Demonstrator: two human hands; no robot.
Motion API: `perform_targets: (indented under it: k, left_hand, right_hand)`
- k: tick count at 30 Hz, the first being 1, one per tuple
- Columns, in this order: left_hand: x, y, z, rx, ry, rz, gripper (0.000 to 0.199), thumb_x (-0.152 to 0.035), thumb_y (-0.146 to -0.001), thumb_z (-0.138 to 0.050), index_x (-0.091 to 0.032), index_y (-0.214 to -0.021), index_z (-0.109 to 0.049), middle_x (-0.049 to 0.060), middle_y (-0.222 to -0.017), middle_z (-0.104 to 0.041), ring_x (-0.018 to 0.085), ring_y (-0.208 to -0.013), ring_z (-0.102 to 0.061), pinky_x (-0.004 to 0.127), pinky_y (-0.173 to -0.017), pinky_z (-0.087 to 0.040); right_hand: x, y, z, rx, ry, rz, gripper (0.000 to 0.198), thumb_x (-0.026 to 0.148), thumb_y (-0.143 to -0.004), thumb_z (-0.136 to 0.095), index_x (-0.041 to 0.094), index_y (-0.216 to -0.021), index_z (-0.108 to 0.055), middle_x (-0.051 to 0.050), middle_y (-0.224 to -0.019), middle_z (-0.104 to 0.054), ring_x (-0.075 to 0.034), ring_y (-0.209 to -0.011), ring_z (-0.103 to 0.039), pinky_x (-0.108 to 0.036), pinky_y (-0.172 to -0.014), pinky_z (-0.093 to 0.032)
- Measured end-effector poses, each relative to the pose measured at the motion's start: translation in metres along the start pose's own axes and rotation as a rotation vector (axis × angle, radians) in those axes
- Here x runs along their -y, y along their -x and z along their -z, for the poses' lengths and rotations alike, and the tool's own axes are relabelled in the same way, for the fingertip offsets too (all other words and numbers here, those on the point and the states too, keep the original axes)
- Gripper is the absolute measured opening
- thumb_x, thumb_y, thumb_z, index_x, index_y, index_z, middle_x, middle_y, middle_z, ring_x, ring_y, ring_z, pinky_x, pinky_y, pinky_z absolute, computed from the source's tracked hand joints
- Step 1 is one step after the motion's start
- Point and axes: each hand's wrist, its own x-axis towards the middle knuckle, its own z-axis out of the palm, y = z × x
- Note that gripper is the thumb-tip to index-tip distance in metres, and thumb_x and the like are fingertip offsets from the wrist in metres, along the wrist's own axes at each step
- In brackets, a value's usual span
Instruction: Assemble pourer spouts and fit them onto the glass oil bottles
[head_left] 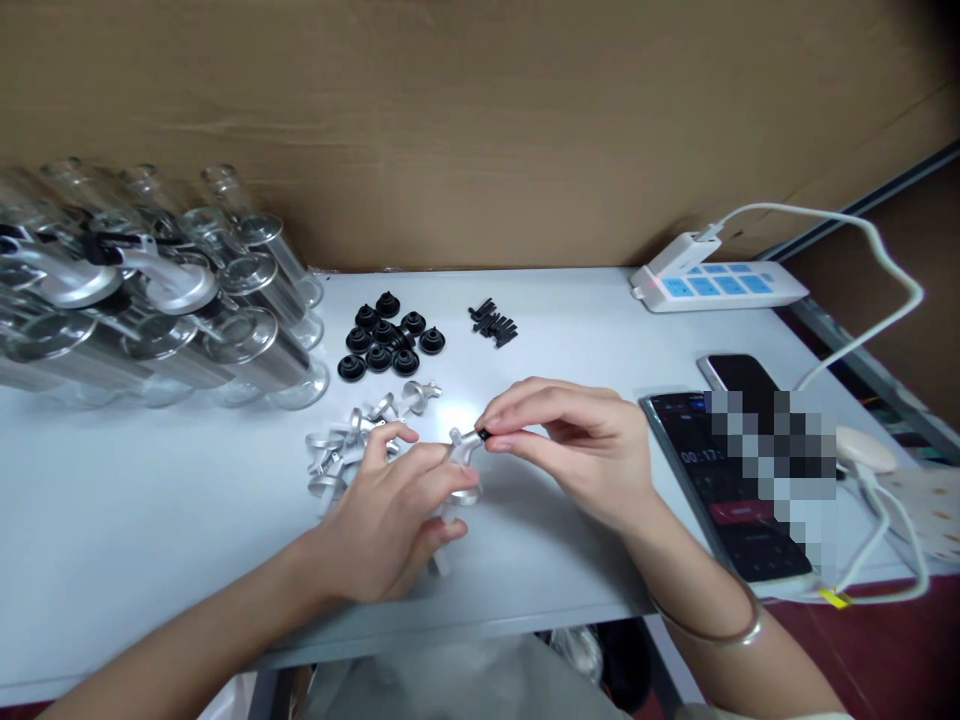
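Observation:
A silver pour spout [463, 452] with a round base is held between the thumb and fingers of my left hand [397, 510]. My right hand [574, 440] pinches a small black piece [484, 435] between thumb and fingertip, touching the spout's narrow end. Whether the piece sits inside that end cannot be made out. Beside and behind my left hand lies a loose pile of similar silver spouts [330, 462], partly covered by the fingers. One more spout [420, 396] lies just beyond the pile.
Farther back are several black round stoppers [379, 357] and a heap of thin black pieces [495, 325]. Glass bottles with metal sleeves [255, 345] crowd the left, some topped with spouts. On the right are a power strip [720, 288], a phone [705, 470] and white cables [874, 240].

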Motion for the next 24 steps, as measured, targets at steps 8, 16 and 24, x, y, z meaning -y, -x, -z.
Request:
perform_targets:
  k: [8, 16, 24]
  left_hand:
    - [-0.0002, -0.0021, 0.0013, 0.028, -0.010, -0.007, 0.029, -0.013, -0.087, -0.042, -0.019, -0.116, -0.042, 0.005, -0.094, -0.066, 0.018, -0.087, -0.061, 0.040, -0.095, -0.031]
    - [-0.0004, -0.0013, 0.0006, 0.036, -0.009, -0.014, 0.029, -0.012, -0.088, -0.041, -0.019, -0.117, -0.039, 0.005, -0.097, -0.067, 0.018, -0.087, -0.061, 0.041, -0.097, -0.029]
    - [-0.0013, -0.0015, -0.0013, 0.023, -0.014, -0.050, 0.025, -0.016, -0.090, -0.038, -0.019, -0.115, -0.041, 0.004, -0.092, -0.069, 0.018, -0.081, -0.061, 0.042, -0.095, -0.029]
  right_hand:
    - [0.0028, -0.0005, 0.0025, 0.012, 0.050, 0.027, 0.021, 0.008, -0.075, -0.071, 0.025, -0.087, -0.075, -0.002, -0.084, -0.075, -0.017, -0.078, -0.069, -0.031, -0.070, -0.057]
    - [0.0036, 0.0009, 0.0011, -0.028, 0.039, -0.065, 0.014, 0.016, -0.071, -0.076, 0.024, -0.083, -0.074, -0.002, -0.080, -0.075, -0.017, -0.072, -0.069, -0.031, -0.069, -0.056]
    - [0.0023, -0.0068, 0.0062, 0.218, -0.471, -0.513, 0.006, 0.024, -0.078, -0.070, 0.020, -0.079, -0.074, -0.001, -0.071, -0.072, -0.011, -0.065, -0.067, -0.024, -0.064, -0.056]
